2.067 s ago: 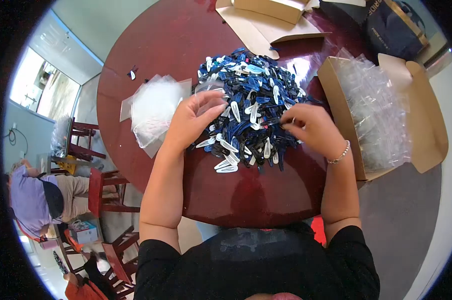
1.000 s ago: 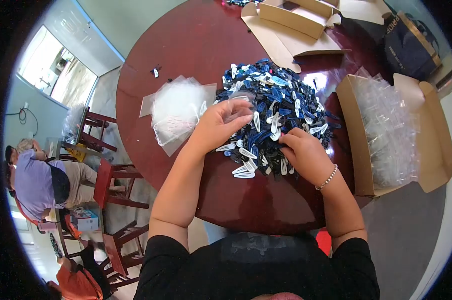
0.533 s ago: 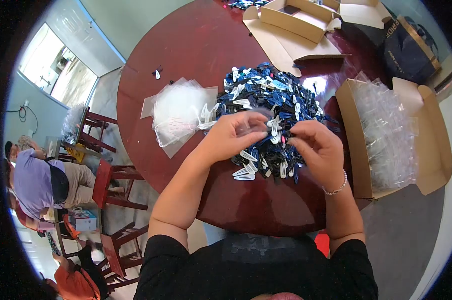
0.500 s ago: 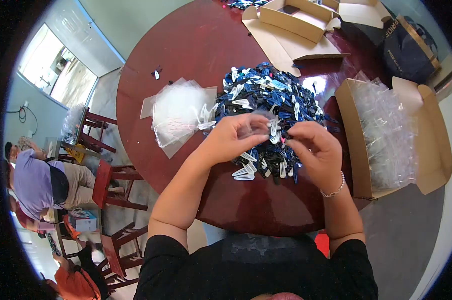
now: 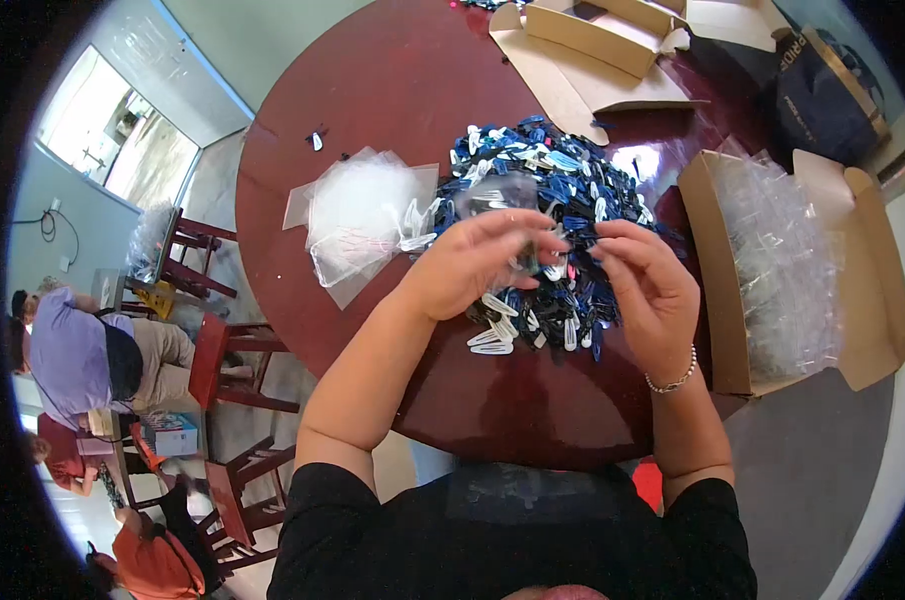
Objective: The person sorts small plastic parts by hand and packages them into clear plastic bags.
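Observation:
A large pile of snap hair clips (image 5: 548, 160) in navy, black, white and light blue lies on the round table under my hands. My left hand (image 5: 463, 265) is closed on a small clear plastic bag (image 5: 508, 192), blurred by motion, with something dark near the fingers. To its right, over the pile's near right side, my right hand (image 5: 655, 290) has thumb and fingertips drawn together; whatever is between them is too small to make out. Left of the pile rests a stack of flat clear bags (image 5: 358, 205), and a few white clips (image 5: 491, 347) lie at the near edge.
An open cardboard box (image 5: 723, 280) full of clear plastic packets stands on the right. Flattened cardboard boxes (image 5: 598, 60) and a dark bag (image 5: 828, 100) are at the back. A stray clip (image 5: 317, 142) lies far left. Other people sit near red stools (image 5: 238, 370) at left.
My right hand has drawn away to the right, widening the gap between my hands. My left hand has turned, and the clear bag shows more above its fingers.

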The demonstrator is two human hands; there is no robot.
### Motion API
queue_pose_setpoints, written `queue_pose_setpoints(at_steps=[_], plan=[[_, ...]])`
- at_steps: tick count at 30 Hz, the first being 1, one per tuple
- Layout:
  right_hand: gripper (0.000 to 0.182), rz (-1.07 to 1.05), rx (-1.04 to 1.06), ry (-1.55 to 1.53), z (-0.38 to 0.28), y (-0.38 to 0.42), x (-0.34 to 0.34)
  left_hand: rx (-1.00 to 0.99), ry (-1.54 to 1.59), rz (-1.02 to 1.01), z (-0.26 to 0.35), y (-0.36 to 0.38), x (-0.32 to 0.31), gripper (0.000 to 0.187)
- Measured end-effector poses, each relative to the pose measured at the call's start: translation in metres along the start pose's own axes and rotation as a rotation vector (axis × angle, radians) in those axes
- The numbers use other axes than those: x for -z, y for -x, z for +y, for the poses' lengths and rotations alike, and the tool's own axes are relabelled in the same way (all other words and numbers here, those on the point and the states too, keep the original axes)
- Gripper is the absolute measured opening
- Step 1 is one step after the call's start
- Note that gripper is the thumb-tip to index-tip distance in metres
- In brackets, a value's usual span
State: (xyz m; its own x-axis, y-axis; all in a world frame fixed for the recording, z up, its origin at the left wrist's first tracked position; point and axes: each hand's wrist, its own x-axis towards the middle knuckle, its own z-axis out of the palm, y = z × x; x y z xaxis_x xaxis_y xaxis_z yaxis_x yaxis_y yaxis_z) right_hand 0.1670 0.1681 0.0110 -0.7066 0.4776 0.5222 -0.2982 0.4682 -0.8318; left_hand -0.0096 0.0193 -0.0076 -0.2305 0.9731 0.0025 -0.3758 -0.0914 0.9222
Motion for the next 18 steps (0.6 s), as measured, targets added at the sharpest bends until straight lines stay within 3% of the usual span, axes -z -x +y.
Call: queue_pose_setpoints(at_steps=[2, 9, 13, 16, 18], plan=[[0.014, 0.014, -0.009, -0.043, 0.004, -0.002, -0.001, -0.01, 0.265, -0.028, 0.002, -0.004, 0.006, 0.058], [0.018, -0.105, -0.018, 0.014, 0.011, 0.001, 0.001, 0.012, 0.467, -0.181, -0.004, -0.008, 0.01, 0.067], [0.02, -0.072, -0.085, 0.053, 0.008, 0.0, -0.002, 0.062, 0.456, -0.196, -0.007, -0.006, 0.008, 0.066], [0.023, -0.077, -0.095, 0.099, 0.005, -0.001, -0.007, 0.078, 0.17, -0.229, -0.01, 0.0, 0.003, 0.071], [0.018, -0.193, 0.009, 0.098, 0.003, -0.002, -0.006, 0.085, 0.203, -0.314, -0.017, 0.002, 0.003, 0.059]])
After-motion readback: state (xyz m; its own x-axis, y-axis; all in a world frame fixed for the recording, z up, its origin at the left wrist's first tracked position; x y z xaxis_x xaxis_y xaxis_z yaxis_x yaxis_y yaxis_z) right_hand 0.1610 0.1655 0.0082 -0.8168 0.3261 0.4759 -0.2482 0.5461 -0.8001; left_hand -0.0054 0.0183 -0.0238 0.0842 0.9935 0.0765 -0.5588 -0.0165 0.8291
